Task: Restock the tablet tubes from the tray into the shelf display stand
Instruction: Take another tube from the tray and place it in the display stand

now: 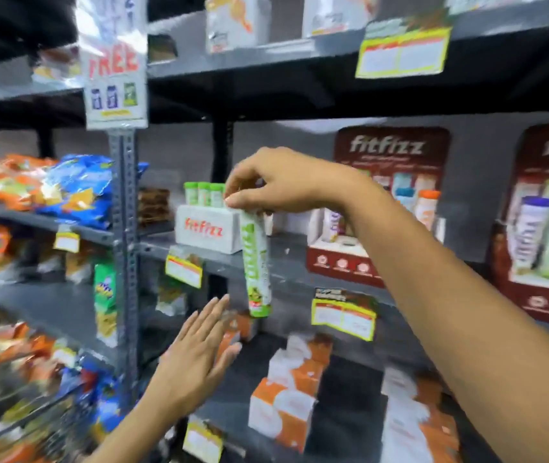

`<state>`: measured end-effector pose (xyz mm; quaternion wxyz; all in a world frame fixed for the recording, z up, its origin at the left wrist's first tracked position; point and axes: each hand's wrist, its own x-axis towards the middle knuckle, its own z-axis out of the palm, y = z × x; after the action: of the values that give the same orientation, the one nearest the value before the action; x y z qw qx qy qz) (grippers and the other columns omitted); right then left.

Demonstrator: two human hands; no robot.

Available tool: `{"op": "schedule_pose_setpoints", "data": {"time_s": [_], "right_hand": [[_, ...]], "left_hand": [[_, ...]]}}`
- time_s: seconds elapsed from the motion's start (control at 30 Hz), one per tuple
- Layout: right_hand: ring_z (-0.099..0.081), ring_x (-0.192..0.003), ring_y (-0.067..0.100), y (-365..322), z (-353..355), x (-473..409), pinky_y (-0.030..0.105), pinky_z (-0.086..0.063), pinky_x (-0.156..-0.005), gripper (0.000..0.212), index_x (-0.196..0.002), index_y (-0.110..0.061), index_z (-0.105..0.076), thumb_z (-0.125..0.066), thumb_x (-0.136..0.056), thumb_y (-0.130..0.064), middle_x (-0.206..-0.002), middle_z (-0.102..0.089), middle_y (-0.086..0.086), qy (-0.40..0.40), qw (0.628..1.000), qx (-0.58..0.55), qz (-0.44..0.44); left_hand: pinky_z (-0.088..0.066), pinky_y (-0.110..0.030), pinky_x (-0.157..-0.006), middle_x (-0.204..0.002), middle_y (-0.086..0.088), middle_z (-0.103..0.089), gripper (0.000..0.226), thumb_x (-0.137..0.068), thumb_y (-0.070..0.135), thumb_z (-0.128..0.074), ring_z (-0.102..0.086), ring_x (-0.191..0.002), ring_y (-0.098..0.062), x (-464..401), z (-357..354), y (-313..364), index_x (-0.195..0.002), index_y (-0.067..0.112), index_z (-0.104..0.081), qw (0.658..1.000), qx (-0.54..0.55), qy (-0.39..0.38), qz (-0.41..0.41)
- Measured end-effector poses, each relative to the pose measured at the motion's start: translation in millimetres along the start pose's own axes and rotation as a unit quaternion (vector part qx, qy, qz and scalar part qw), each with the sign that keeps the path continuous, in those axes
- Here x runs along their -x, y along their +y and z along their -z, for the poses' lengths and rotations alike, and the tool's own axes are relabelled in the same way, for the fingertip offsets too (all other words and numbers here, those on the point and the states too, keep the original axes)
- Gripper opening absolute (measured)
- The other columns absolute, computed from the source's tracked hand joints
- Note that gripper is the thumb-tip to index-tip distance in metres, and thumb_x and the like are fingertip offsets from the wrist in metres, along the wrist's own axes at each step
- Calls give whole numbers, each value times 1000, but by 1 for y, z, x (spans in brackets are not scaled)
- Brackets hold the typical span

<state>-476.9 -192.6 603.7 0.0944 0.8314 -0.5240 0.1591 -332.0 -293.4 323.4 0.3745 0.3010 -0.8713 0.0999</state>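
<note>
- Just right of the white fitfizz stand (207, 232): right hand (276, 182) fingertips pinched on the top of a green-and-white tablet tube (257, 265), hanging upright, green cap down.
- Below the stand: left hand (196, 359) flat, fingers spread, empty.
- In the stand: three green-capped tubes (204, 193).

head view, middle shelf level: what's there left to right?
Orange and blue snack bags → grey perforated shelf upright → white fitfizz display stand holding green-capped tubes → green-and-white tablet tube hanging from the right hand's fingers → maroon fitfizz display cards.
</note>
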Motion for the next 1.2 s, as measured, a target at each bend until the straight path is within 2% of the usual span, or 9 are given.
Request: {"op": "schedule_pose_setpoints", "data": {"time_s": [0.1,0.23,0.37,0.53,0.67,0.77,0.93,1.03,1.2], "right_hand": [[-66,-68,16,32,46,23,12,-48,-57,29,-103,-6,-74,-59,-92,-29,-90,-76,12,-6,997,43,-57],[-60,-63,3,65,93,53,2,-43,-50,24,-108,-9,-71,-60,-93,-24,-80,-67,-4,-27,990,67,-122],[-65,-77,9,96,114,59,2,-47,-55,26,-116,-9,-67,-59,-94,-18,-94,-69,-3,-44,984,66,-161],[-66,-83,10,125,118,52,2,-48,-51,33,-124,-4,-63,-58,-95,-16,-118,-69,7,-52,973,79,-211],[-67,-97,14,142,103,37,24,-53,-84,31,-122,-9,-66,-59,-94,-21,-120,-70,4,-44,966,108,-232],[-67,-101,17,152,87,26,26,-48,-83,30,-118,-9,-69,-60,-92,-22,-119,-71,5,-22,965,125,-230],[-64,-94,16,171,61,7,23,-42,-75,29,-114,-10,-71,-61,-92,-25,-116,-72,6,24,962,131,-238],[-59,-81,14,182,46,-2,23,-43,-65,27,-111,-7,-71,-61,-92,-24,-113,-72,8,17,959,127,-252],[-61,-96,20,194,41,-7,29,-45,-81,31,-118,-6,-68,-59,-94,-23,-120,-69,9,7,956,117,-270]], "left_hand": [[-10,-33,-112,-153,0,-19,65,-96,56,-21,-10,-141,-11,-61,-2,50,-141,12,-37,997,25,32,-72],[-12,-34,-113,-151,-3,-30,68,-94,59,-20,-18,-140,-13,-129,-10,90,-142,14,-35,993,49,32,-101],[-36,-39,-96,-125,-11,-55,79,-85,72,-13,-47,-118,-29,-168,-22,76,-124,12,-46,996,82,27,2],[-27,-41,-107,-146,-16,-36,110,-70,85,-6,-33,-132,-29,-180,-41,42,-143,6,-24,987,61,-121,85],[-21,-36,-111,-153,-8,-26,114,-63,87,2,-27,-137,-22,-189,-46,37,-147,12,-22,978,15,-190,80],[-25,-34,-108,-151,-2,-33,135,-44,89,24,-32,-135,-18,-188,-46,42,-142,18,-35,981,-22,-182,63],[-27,-33,-106,-149,-1,-37,98,-73,79,1,-36,-133,-18,-187,-46,43,-140,20,-38,984,-39,-160,70],[-29,-33,-105,-148,-1,-39,115,-60,84,14,-38,-132,-19,-187,-47,41,-140,20,-39,984,-38,-161,70],[-29,-32,-104,-148,0,-38,118,-57,83,18,-37,-132,-17,-187,-45,41,-139,20,-39,986,-35,-151,62]]}}
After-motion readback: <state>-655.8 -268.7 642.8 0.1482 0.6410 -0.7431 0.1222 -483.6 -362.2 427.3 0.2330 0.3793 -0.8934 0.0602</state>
